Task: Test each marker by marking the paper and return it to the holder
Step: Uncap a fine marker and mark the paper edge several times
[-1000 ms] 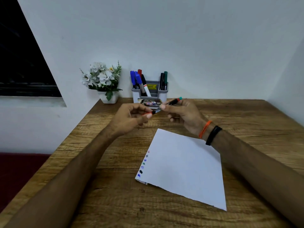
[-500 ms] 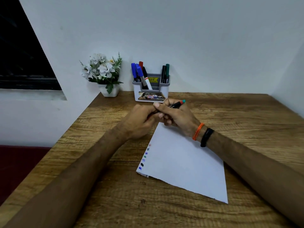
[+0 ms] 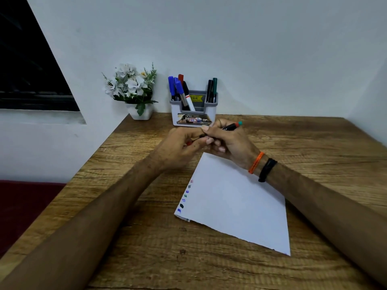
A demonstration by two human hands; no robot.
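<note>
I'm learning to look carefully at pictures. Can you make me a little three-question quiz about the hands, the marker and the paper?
1. True or false: the right hand holds the marker.
2. Where are the colour marks on the paper? A) along its left edge B) in the middle C) at its right corner
3. Fill in: the holder stands between the flower pot and the table's ____ edge.

Key: 1 true; 2 A; 3 right.
</note>
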